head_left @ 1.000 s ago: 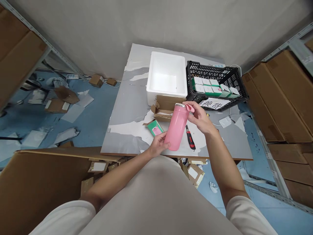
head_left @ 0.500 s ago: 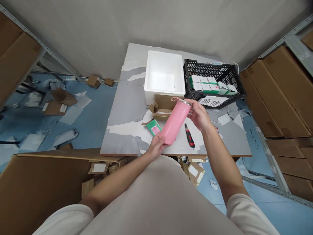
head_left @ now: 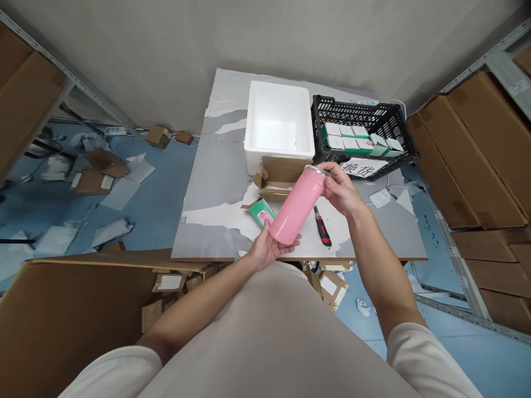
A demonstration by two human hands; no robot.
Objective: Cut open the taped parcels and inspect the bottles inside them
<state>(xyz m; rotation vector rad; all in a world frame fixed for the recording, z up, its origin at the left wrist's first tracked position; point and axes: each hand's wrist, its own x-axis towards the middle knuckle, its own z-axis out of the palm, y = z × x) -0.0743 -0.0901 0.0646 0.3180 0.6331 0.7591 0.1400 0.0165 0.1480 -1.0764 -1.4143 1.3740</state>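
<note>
Pink bottle [head_left: 296, 205] has turned, left hand [head_left: 267, 247] and right hand [head_left: 342, 189] holding it near the front table edge [head_left: 207, 259].

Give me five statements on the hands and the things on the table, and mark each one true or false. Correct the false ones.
1. The left hand supports the lower end of the pink bottle. True.
2. The right hand holds the red-and-black tool. False: that tool lies on the table; the right hand is at the upper end of the pink bottle.
3. The black crate holds small white-and-green boxes. True.
4. The white foam box stands to the right of the black crate. False: it stands to the left of it.
5. The pink bottle stands upright on the table. False: it is tilted, held in both hands.
</note>
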